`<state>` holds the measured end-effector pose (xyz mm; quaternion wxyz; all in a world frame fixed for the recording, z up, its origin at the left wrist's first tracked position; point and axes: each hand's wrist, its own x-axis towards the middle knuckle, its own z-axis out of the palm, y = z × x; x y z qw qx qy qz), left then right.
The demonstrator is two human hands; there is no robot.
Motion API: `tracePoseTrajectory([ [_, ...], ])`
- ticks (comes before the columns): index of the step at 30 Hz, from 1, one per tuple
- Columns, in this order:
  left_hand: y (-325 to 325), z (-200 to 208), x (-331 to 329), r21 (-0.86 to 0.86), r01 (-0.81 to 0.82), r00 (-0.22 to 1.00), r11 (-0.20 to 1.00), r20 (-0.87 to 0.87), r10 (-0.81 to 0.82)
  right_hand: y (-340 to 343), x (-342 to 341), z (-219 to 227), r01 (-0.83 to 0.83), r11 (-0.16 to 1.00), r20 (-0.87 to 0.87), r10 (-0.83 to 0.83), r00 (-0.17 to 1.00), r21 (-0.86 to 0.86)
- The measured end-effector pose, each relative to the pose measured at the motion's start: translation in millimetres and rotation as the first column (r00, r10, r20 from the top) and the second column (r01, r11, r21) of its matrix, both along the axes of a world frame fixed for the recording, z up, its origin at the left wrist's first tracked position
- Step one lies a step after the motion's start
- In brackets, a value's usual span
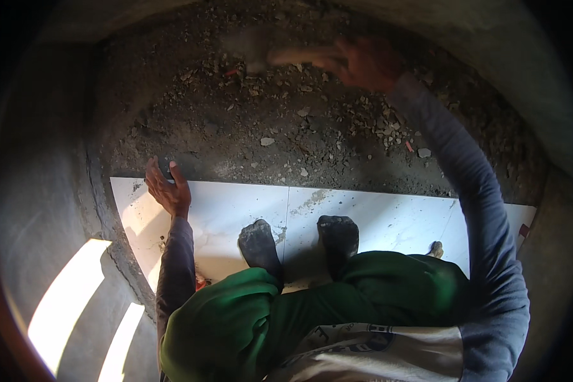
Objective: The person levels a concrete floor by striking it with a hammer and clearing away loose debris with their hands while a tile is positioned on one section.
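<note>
My right hand (370, 63) is stretched far forward over the rubble bed. It is closed around the pale handle of a wooden-handled tool (305, 56), whose greyish head is smeared by motion, so its exact kind is unclear. My left hand (170, 191) rests at the left end of the white floor tiles (235, 197). Its fingers reach over the tiles' far edge toward the dirt, thumb apart, and nothing shows in it. Beyond that edge lies dark, rough mortar or soil (223, 146) scattered with stone chips.
Curved grey walls (38, 159) close in on both sides. My feet (339, 237) stand on the tiles, which carry smears of dirt. Small reddish fragments (409, 146) and pale stones (267, 141) lie in the rubble. Bright sunlight patches (70, 293) fall at the lower left.
</note>
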<state>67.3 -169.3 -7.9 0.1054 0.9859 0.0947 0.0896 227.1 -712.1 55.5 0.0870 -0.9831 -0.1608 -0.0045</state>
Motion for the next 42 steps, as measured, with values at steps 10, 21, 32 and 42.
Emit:
tracePoseTrajectory([
  [10,20,-12,-1,0.009,0.054,0.983,0.998,0.175,-0.055,-18,6,-30,0.232,0.968,-0.325,-0.250,0.912,-0.094],
  [21,-181,134,194,-0.267,0.623,0.718,0.735,-0.179,-0.673,-93,-67,-113,0.270,0.946,-0.417,-0.177,0.892,0.177],
  [32,-259,139,189,-0.324,0.872,0.343,0.368,-0.133,-0.930,-120,-132,-71,0.289,0.917,-0.399,-0.165,0.902,0.275],
  [42,-72,166,75,-0.398,0.388,0.525,0.831,-0.646,-0.554,35,-23,-6,-0.061,0.973,0.025,0.057,0.998,0.223],
])
